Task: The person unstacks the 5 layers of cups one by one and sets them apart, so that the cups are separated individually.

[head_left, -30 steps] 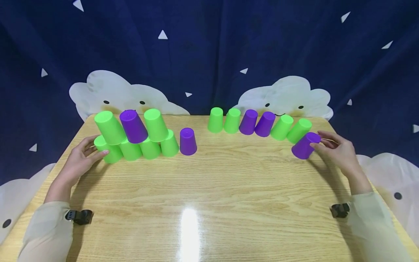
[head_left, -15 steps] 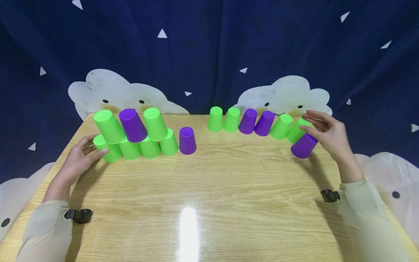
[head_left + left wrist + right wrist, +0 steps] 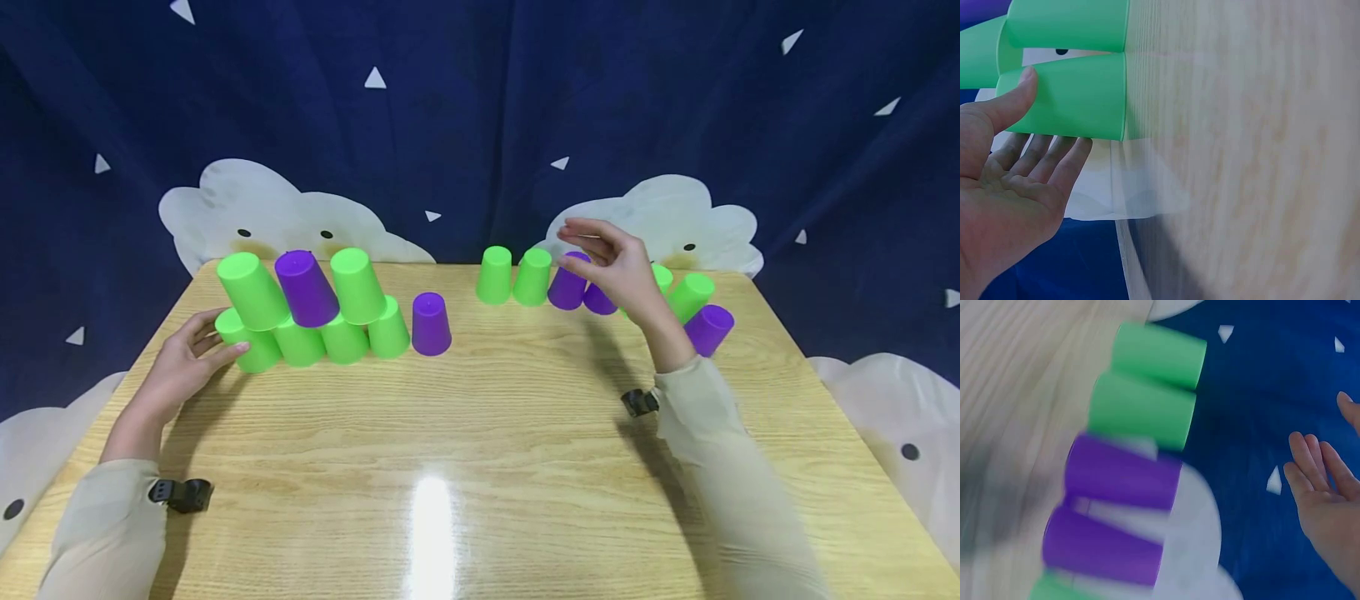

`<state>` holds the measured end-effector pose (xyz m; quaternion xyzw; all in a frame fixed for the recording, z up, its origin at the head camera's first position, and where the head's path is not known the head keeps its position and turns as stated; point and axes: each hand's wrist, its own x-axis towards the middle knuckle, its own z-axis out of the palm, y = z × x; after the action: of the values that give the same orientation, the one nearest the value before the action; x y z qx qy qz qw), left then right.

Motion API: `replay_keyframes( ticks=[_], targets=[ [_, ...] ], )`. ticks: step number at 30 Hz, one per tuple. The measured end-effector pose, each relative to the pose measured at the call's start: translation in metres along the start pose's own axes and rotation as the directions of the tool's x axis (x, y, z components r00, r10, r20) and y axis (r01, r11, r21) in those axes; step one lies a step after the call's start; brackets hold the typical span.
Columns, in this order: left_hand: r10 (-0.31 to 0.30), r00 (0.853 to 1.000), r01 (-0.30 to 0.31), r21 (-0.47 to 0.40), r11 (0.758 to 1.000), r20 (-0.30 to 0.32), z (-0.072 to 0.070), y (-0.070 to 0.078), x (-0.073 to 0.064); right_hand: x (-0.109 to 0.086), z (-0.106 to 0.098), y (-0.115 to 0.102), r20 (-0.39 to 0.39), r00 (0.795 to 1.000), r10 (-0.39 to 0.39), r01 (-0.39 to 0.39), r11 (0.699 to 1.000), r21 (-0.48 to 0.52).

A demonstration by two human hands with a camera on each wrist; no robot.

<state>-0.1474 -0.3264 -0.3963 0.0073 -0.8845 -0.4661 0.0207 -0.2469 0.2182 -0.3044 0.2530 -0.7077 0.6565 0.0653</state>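
My left hand (image 3: 180, 362) holds the leftmost green cup (image 3: 1075, 97) of a bottom row, its thumb (image 3: 1021, 100) on one side and its fingertips along the other. Upside-down green cups make up that row, with a purple cup (image 3: 431, 325) at its right end. Across them stand a green cup (image 3: 253, 293), a purple cup (image 3: 307, 290) and another green cup (image 3: 357, 287). My right hand (image 3: 617, 265) hangs in the air over the right-hand row, fingers spread and nothing between them. It partly hides a purple cup (image 3: 600, 301) there.
The right-hand row of upside-down cups begins with two green cups, the nearer-left one (image 3: 494, 277) at the table's back edge. It ends with a purple cup (image 3: 708, 331) at the right. A dark blue curtain (image 3: 465, 125) hangs behind the wooden table (image 3: 525, 433).
My right hand has let go of the purple cup at the right end, risen and moved left over the row. My left hand has stayed at the green cup.
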Motion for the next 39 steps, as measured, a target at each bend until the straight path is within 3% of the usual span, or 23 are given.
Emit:
replay_keyframes(
  ticks=[11,22,30,39],
  targets=[
    [-0.011,1.0,0.011,0.005,1.0,0.007,0.0,-0.002,0.001,0.042,0.095,-0.002,0.147,0.989,-0.035,0.032,0.999,0.023],
    [-0.016,1.0,0.016,0.014,1.0,0.005,0.002,-0.002,0.002,0.064,0.175,-0.009,0.255,0.966,-0.043,0.039,0.999,0.023],
    [-0.022,1.0,0.022,0.016,1.0,0.009,0.001,-0.001,0.0,0.069,0.208,-0.005,0.315,0.949,-0.002,0.009,1.0,-0.021],
    [-0.025,1.0,0.025,0.013,1.0,0.004,0.001,-0.002,0.0,0.068,0.216,0.001,0.328,0.941,0.086,-0.055,0.993,-0.105]
  ],
)
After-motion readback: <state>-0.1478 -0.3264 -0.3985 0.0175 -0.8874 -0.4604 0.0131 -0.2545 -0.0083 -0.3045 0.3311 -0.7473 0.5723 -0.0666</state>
